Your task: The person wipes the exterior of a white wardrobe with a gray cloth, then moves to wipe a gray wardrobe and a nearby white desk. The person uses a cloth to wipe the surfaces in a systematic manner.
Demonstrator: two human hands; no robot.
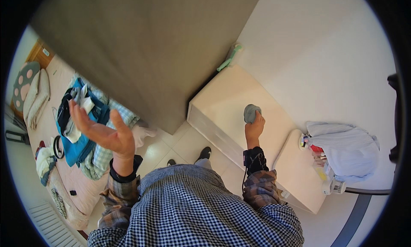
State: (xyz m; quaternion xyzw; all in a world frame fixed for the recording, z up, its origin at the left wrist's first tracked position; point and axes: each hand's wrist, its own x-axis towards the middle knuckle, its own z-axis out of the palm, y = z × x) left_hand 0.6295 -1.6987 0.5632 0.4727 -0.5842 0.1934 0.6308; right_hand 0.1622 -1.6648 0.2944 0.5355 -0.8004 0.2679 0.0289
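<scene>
My right hand [255, 129] is closed around a bunched grey cloth [251, 113]. Hand and cloth are over the pale top of a low cabinet [227, 88]; whether the cloth touches that surface I cannot tell. On the other side, my left hand [107, 138] is raised with its fingers spread and its palm bare. Behind it in the picture lies a heap of folded clothes [79, 155], blue, dark and checked, on a bed [87, 191].
A tall grey-brown panel [150, 46] rises at the cabinet's left end. A green object [230, 59] stands at the cabinet's back corner. On the right, a light blue cloth [342, 150] drapes over items beside a white desk [295, 176]. Tiled floor [171, 140] shows between bed and cabinet.
</scene>
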